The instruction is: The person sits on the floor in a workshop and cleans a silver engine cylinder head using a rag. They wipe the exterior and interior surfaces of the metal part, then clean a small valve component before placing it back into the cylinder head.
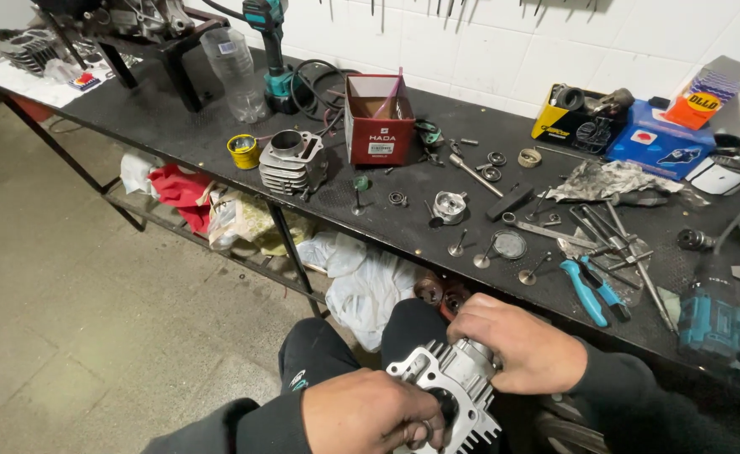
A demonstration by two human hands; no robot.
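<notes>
Finned cylinder (454, 391) in both hands

The person wears dark, near-black clothing: long sleeves that end at the wrists of the bare left hand (370, 414) and bare right hand (521, 343), and dark trousers over both knees. On the trouser leg just left of the left hand sits a small pale printed mark, too small to make out. The right sleeve looks wrinkled and slightly worn along the forearm, and no gloves, watch or rings can be made out.
</notes>
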